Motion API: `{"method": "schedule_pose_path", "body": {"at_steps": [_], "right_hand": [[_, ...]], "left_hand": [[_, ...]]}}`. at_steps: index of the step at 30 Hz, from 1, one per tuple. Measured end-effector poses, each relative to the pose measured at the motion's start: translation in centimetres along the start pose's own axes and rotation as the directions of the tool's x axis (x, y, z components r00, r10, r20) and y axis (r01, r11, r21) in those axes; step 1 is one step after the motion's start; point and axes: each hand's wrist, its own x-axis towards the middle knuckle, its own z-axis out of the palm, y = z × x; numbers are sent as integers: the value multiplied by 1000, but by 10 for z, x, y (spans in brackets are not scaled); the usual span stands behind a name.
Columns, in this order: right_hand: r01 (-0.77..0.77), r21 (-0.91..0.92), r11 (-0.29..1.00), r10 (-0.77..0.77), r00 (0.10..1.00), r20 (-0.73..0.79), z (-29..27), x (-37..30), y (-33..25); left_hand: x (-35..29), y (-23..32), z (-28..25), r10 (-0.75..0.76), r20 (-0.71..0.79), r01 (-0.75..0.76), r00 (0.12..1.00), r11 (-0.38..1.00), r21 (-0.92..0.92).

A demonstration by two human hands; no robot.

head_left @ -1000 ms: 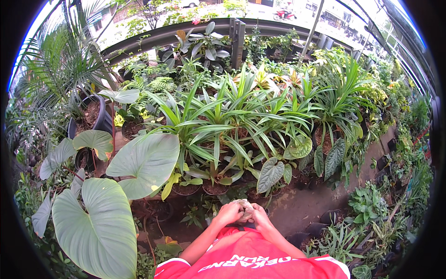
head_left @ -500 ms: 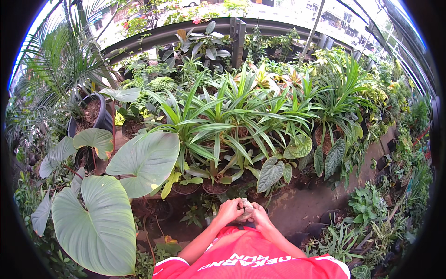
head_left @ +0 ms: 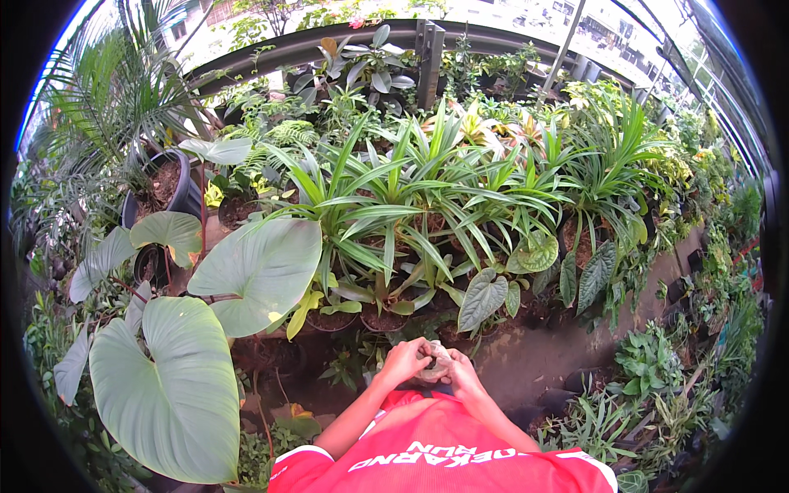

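Close in front of my red shirt (head_left: 444, 444), both hands hold a small, crumpled, whitish thing that looks like a clear plastic bag (head_left: 439, 358). My left hand (head_left: 404, 362) grips its left side, thumb and fingers bent at the rim. On the other side, my right hand (head_left: 462, 374) has its fingers curled round the right edge. Between the hands the bag shows a dark gap; what is inside I cannot make out.
Potted long-leaved green plants (head_left: 394, 214) stand ahead. Big heart-shaped leaves (head_left: 164, 394) spread at the left, near a tilted black pot (head_left: 182, 193). Low plants (head_left: 649, 361) and dark pots line the right. Beyond runs a metal rail (head_left: 329, 37).
My hands have risen slightly, away from my shirt. The bag looks more spread, with a wider dark gap between my fingers. The whole view has shifted a little.
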Motion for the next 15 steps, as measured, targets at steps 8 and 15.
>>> {"method": "schedule_pose_path", "body": {"at_steps": [8, 15], "right_hand": [[-10, 2, 1000, 10, 1000, -28, 1, 0, 3], [-35, -7, 999, 35, 999, -37, 8, -7, -3]], "left_hand": [[0, -17, -35, -104, -231, 56, 967, 977, -205], [8, -59, -55, -180, -553, 79, 813, 976, -201]]}}
